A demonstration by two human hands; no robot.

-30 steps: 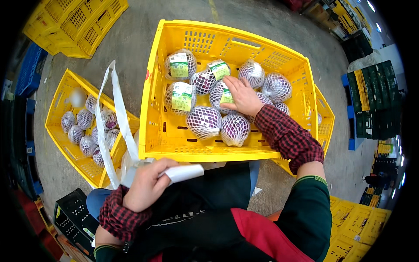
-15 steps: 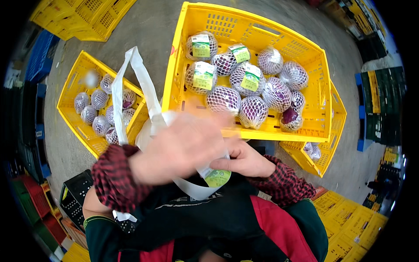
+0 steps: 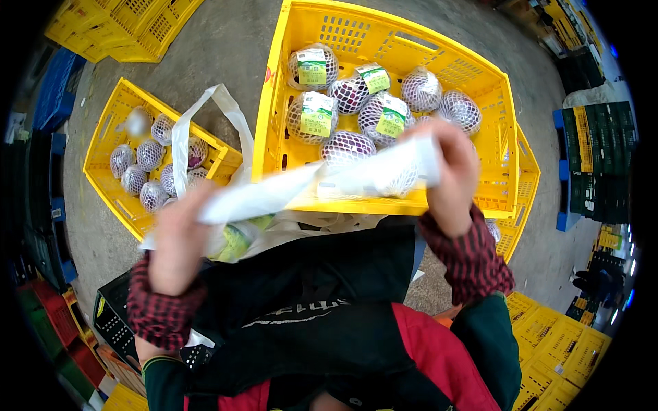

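Observation:
A white strip, smeared by motion, is stretched between my two hands above the front edge of the large yellow crate. My left hand is blurred but closed on the strip's left end. Its other end is gripped by my right hand, raised over the crate's front right part. Green-and-white labels show just right of my left hand, below the strip. A white bag lies against my apron, its loop handle standing up at the left. Inside the crate are several purple, round vegetables or fruits in white foam nets, some labelled.
A smaller yellow crate with more netted purple produce stands at the left. Another yellow crate sits partly under the large one at right. Stacked yellow crates and dark green crates are on the right.
My hands were close together over the bag; now they are apart, my right hand up and right, my left down and left. The white strip is now stretched between them.

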